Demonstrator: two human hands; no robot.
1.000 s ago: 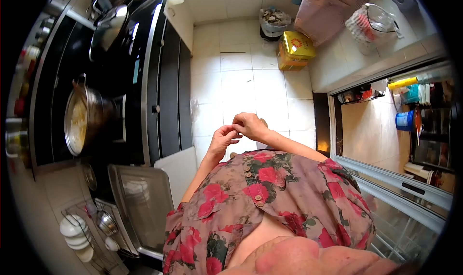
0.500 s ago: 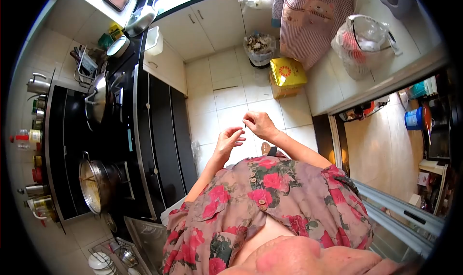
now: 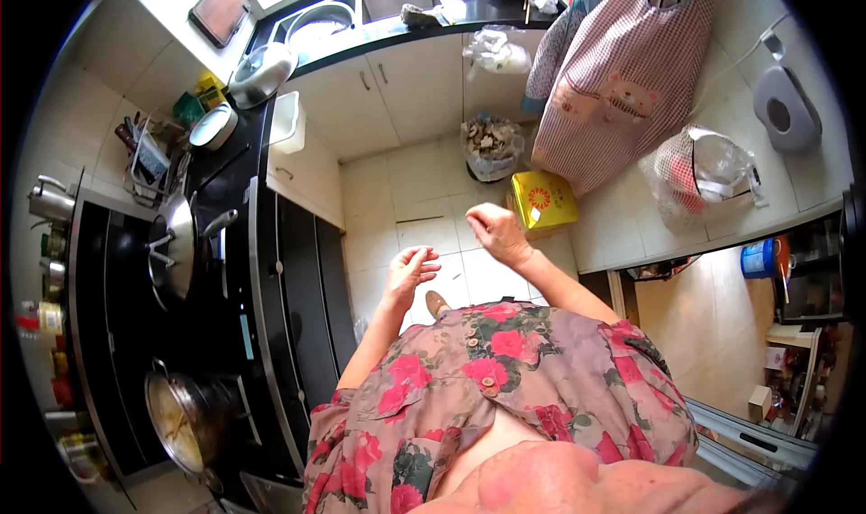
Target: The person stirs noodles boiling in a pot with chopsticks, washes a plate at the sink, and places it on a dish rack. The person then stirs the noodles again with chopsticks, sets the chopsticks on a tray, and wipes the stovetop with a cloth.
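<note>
Both of my hands are held out in front of my body, above the pale tiled floor (image 3: 374, 243). My left hand (image 3: 412, 275) has its fingers loosely bent and apart, with nothing visible in them. Further forward and to the right, my right hand (image 3: 499, 236) is closed, its thumb and fingertips pressed together. Anything in that pinch is too small to make out. The two hands are apart. Just beyond my right hand stands a yellow box (image 3: 544, 198) on the floor.
On the left counter are a wok with lid (image 3: 173, 248) and a steel pot (image 3: 185, 421). Ahead are a sink (image 3: 397, 2) and a bin with a bag of scraps (image 3: 492, 144). At right hang an apron (image 3: 622, 90) and a plastic bag (image 3: 699, 176); a doorway (image 3: 695, 325) opens below.
My hands have moved apart; a small dark thing seen at my right fingertips no longer shows there. The view has shifted forward, bringing the sink and its counter into sight.
</note>
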